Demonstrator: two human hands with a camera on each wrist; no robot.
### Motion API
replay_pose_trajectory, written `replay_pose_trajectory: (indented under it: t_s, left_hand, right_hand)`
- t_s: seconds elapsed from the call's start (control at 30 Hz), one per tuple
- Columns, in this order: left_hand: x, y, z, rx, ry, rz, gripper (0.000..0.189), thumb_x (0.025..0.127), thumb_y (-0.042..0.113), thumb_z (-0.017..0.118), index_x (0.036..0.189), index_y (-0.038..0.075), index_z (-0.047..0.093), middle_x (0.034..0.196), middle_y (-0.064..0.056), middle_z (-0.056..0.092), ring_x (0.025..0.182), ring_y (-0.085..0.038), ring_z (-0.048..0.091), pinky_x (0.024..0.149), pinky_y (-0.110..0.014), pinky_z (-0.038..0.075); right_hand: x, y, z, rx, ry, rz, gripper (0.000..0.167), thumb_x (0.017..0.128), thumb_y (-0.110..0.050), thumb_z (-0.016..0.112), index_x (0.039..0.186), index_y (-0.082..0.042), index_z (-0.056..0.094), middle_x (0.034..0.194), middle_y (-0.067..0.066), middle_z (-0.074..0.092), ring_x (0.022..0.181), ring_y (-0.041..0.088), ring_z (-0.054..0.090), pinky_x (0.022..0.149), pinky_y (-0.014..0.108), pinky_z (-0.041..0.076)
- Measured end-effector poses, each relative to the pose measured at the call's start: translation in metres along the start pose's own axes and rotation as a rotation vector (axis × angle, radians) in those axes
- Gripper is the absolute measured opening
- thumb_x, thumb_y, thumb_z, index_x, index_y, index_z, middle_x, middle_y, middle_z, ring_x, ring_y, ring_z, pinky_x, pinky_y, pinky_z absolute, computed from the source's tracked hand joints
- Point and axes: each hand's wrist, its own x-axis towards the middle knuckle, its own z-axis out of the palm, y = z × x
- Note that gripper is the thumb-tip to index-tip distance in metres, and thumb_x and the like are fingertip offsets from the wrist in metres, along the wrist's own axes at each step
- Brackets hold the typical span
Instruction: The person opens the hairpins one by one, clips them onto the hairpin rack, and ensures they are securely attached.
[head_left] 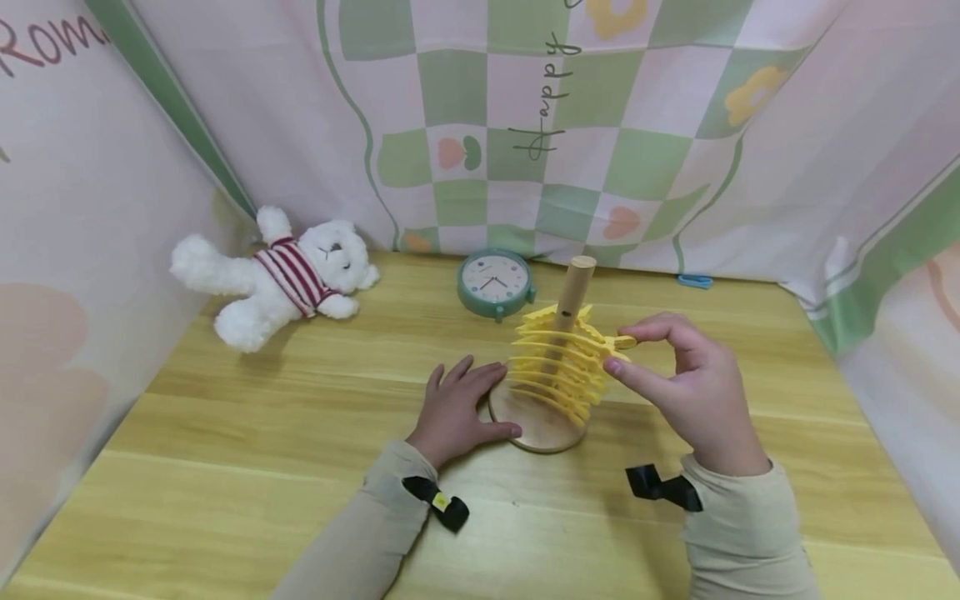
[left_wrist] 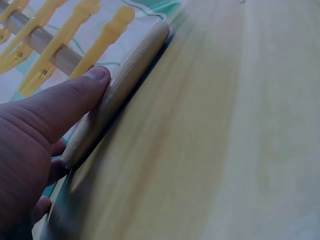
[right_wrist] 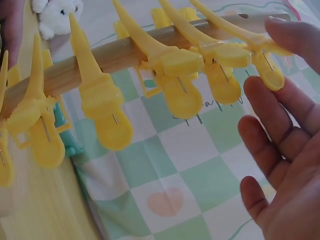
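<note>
Several yellow plastic clips (right_wrist: 102, 112) are set one above another along an upright wooden post (head_left: 575, 287). The post rises from a round wooden base (head_left: 536, 429) on the table. My right hand (head_left: 693, 387) pinches the handle end of the top clip (right_wrist: 270, 62) between thumb and index finger, at the post's right side; its other fingers hang below. At the base's left edge rests my left hand (head_left: 461, 412), fingers spread and thumb extended. In the left wrist view, the thumb (left_wrist: 75, 100) touches the base's rim.
Behind the post, a green round alarm clock (head_left: 495, 283) lies face up. A white teddy bear (head_left: 281, 279) in a striped shirt lies at the back left. A small blue clip (head_left: 695, 282) is at the table's back edge, by the checkered curtain (head_left: 517, 83).
</note>
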Motion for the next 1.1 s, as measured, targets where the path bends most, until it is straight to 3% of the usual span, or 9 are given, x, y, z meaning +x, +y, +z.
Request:
replay_pose_trajectory:
  t_s: [0.27,0.43,0.6,0.87,1.1]
  left_hand:
    - [-0.0007,0.0009,-0.0015,-0.004,-0.001,0.005,0.091,0.077,0.069,0.073,0.152,0.025,0.046,0.155,0.008,0.044,0.151,-0.028,0.023,0.119,-0.06,0.005]
    - [-0.0007,0.0023,-0.0024,0.0,-0.007,0.002,0.091,0.077,0.069,0.073,0.152,0.025,0.045,0.155,0.008,0.044,0.151,-0.028,0.022,0.12,-0.06,0.004]
    - [-0.0008,0.0037,-0.0029,-0.006,-0.016,-0.001,0.092,0.077,0.069,0.073,0.153,0.026,0.044,0.155,0.007,0.044,0.151,-0.029,0.022,0.12,-0.06,0.004]
    - [-0.0002,0.0027,-0.0018,-0.004,-0.015,0.001,0.091,0.078,0.069,0.073,0.153,0.026,0.044,0.155,0.007,0.044,0.151,-0.028,0.022,0.12,-0.06,0.004]
    - [-0.0007,0.0031,-0.0035,0.0,-0.016,-0.001,0.092,0.078,0.069,0.072,0.154,0.026,0.043,0.156,0.008,0.044,0.151,-0.028,0.022,0.12,-0.06,0.005]
  right_hand:
    - [0.0017,0.0072,0.0047,0.007,0.023,-0.122,0.032,0.07,0.018,0.081,0.098,0.007,0.073,0.101,0.001,0.068,0.1,0.013,0.062,0.094,0.017,0.048]
    - [0.0021,0.0099,0.0061,-0.013,0.057,-0.135,0.03,0.071,0.017,0.082,0.097,0.005,0.074,0.097,-0.002,0.069,0.096,0.011,0.063,0.09,0.017,0.048]
    - [0.002,0.0103,0.0063,-0.052,0.073,-0.123,0.027,0.072,0.013,0.083,0.095,0.002,0.075,0.095,-0.003,0.069,0.095,0.009,0.063,0.088,0.016,0.047]
    - [0.0015,0.0083,0.0051,0.031,0.027,-0.059,0.03,0.073,0.014,0.082,0.099,0.004,0.073,0.099,0.006,0.07,0.098,0.014,0.063,0.095,0.018,0.047]
    - [0.0022,0.006,0.0035,0.023,-0.002,-0.01,0.029,0.076,0.011,0.081,0.103,0.004,0.071,0.101,0.005,0.07,0.101,0.014,0.062,0.095,0.018,0.046]
